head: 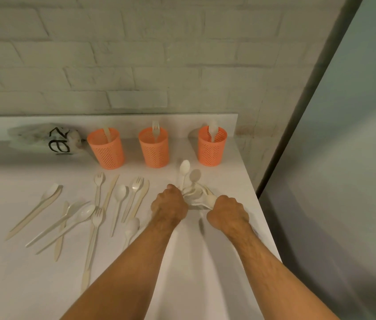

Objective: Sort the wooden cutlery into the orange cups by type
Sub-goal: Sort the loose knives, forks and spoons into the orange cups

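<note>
Three orange perforated cups stand in a row at the back of the white counter: the left cup (106, 148) holds a knife, the middle cup (153, 147) a fork, the right cup (212, 146) a spoon. My left hand (169, 204) and my right hand (227, 211) both grip a bunch of spoons (194, 192) in front of the right cup; one spoon (184, 169) sticks up out of the bunch. Several pale forks, knives and spoons (94, 209) lie scattered on the counter to the left.
A crumpled plastic bag with black lettering (55, 139) lies at the back left beside the cups. The counter's right edge (258, 204) runs close to my right hand, with a grey panel beyond it. A white brick wall stands behind.
</note>
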Demonstrator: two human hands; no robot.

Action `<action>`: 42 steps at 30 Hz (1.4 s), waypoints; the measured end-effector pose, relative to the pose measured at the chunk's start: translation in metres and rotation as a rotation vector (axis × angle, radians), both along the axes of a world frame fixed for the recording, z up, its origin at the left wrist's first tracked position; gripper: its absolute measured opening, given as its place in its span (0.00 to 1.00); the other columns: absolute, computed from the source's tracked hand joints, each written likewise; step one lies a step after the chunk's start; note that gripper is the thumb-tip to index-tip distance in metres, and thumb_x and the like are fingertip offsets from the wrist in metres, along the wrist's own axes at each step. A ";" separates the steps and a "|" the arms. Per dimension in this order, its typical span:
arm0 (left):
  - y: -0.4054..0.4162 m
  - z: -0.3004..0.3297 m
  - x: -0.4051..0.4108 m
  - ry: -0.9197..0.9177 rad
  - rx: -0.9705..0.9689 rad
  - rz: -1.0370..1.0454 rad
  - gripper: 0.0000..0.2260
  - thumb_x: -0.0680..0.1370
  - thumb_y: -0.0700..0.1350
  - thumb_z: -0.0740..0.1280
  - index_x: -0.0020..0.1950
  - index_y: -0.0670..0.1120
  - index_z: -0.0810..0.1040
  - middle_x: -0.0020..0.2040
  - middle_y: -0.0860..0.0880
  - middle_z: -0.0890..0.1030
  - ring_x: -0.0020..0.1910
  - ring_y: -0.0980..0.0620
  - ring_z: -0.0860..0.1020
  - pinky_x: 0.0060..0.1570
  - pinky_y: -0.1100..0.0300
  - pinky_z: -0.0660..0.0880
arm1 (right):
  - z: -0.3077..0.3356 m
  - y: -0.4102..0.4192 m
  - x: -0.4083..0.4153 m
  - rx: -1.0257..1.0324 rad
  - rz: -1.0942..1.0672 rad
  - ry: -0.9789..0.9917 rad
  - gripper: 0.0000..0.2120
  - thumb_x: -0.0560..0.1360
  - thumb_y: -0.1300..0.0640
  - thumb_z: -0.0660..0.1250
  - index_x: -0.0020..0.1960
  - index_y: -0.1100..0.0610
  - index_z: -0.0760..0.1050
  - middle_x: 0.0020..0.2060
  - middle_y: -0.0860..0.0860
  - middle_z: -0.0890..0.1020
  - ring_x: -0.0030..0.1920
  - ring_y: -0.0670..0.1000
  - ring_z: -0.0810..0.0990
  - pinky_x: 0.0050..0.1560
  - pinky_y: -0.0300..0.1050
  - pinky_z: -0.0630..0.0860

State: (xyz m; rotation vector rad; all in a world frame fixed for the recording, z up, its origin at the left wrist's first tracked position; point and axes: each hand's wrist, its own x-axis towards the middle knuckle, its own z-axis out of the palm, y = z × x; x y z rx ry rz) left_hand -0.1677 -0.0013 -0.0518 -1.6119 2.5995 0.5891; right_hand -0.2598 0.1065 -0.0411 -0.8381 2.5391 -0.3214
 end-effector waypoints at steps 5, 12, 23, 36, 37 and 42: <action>-0.014 0.008 0.011 0.248 0.354 0.001 0.10 0.78 0.36 0.56 0.60 0.43 0.63 0.43 0.43 0.76 0.35 0.47 0.78 0.31 0.56 0.74 | 0.001 0.002 -0.013 -0.150 -0.051 -0.256 0.10 0.76 0.58 0.58 0.56 0.57 0.71 0.47 0.54 0.78 0.45 0.55 0.79 0.40 0.46 0.75; -0.006 0.025 0.025 0.862 0.588 -0.013 0.05 0.82 0.50 0.62 0.51 0.50 0.69 0.34 0.51 0.67 0.29 0.56 0.64 0.28 0.62 0.64 | 0.012 0.005 -0.020 -0.593 -0.149 -0.555 0.09 0.65 0.65 0.63 0.41 0.53 0.75 0.37 0.51 0.78 0.35 0.51 0.71 0.35 0.43 0.66; -0.007 0.024 0.030 1.071 0.571 -0.174 0.06 0.84 0.46 0.58 0.61 0.51 0.65 0.41 0.51 0.69 0.38 0.55 0.69 0.44 0.61 0.72 | 0.022 -0.013 -0.004 -1.037 -0.208 -0.515 0.06 0.74 0.63 0.70 0.40 0.56 0.75 0.29 0.47 0.74 0.33 0.47 0.73 0.36 0.44 0.73; 0.012 0.000 0.028 1.168 0.515 0.043 0.05 0.77 0.40 0.70 0.52 0.44 0.79 0.46 0.45 0.84 0.47 0.48 0.83 0.45 0.61 0.80 | -0.013 -0.011 0.010 -1.205 -0.384 -0.450 0.13 0.69 0.55 0.79 0.49 0.58 0.79 0.35 0.50 0.84 0.36 0.48 0.83 0.38 0.40 0.79; 0.012 0.001 0.027 1.150 0.494 0.052 0.04 0.78 0.41 0.70 0.52 0.43 0.79 0.45 0.46 0.84 0.46 0.50 0.83 0.40 0.64 0.78 | -0.014 -0.010 0.010 -1.210 -0.370 -0.440 0.13 0.70 0.55 0.79 0.49 0.58 0.79 0.34 0.47 0.83 0.34 0.46 0.82 0.37 0.40 0.78; 0.009 0.005 0.018 1.129 0.411 0.019 0.05 0.79 0.43 0.68 0.54 0.47 0.76 0.41 0.57 0.80 0.40 0.65 0.78 0.43 0.72 0.74 | -0.008 -0.016 0.004 -1.280 -0.378 -0.437 0.11 0.70 0.59 0.79 0.46 0.53 0.77 0.30 0.43 0.82 0.31 0.43 0.81 0.34 0.37 0.79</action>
